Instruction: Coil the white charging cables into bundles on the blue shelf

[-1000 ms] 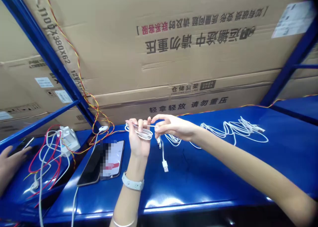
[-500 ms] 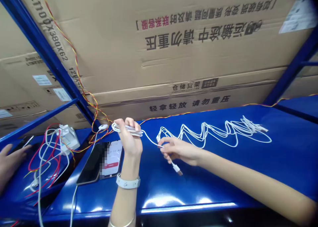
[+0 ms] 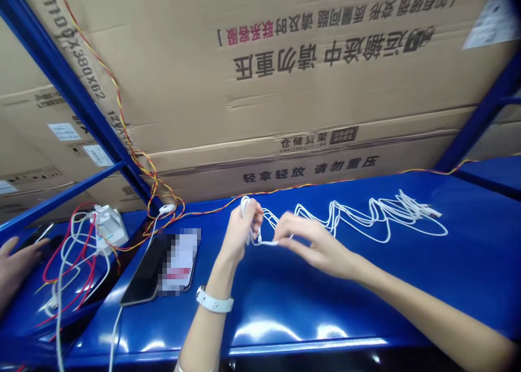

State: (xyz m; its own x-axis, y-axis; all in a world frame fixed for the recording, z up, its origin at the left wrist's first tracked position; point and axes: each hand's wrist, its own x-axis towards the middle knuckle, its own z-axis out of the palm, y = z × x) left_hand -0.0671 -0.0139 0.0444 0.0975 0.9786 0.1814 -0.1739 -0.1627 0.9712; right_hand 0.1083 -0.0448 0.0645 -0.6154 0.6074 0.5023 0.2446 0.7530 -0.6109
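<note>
My left hand [image 3: 240,228], with a pale watch strap on its wrist, is closed around a looped white USB cable [image 3: 245,205]. Just to the right, my right hand [image 3: 315,242] pinches the end part of that same cable between thumb and fingers, and a short stretch runs between both hands. Its USB plug is hard to make out here. Behind my right hand, a zigzag row of several white cables [image 3: 354,217] lies on the blue shelf [image 3: 325,301], with their plugs bunched at the right end.
Two phones lie left of my hands, a dark one [image 3: 144,274] and one with a lit screen [image 3: 179,261]. A white power strip [image 3: 109,228] trails red and white wires. Another person's hand [image 3: 18,263] is at far left. Cardboard boxes [image 3: 285,106] stand behind, between blue posts.
My left hand has moved right and turned, bringing the coiled cable close to my right hand. My right hand has shifted slightly right, still pinching the cable; its hanging plug no longer shows clearly.
</note>
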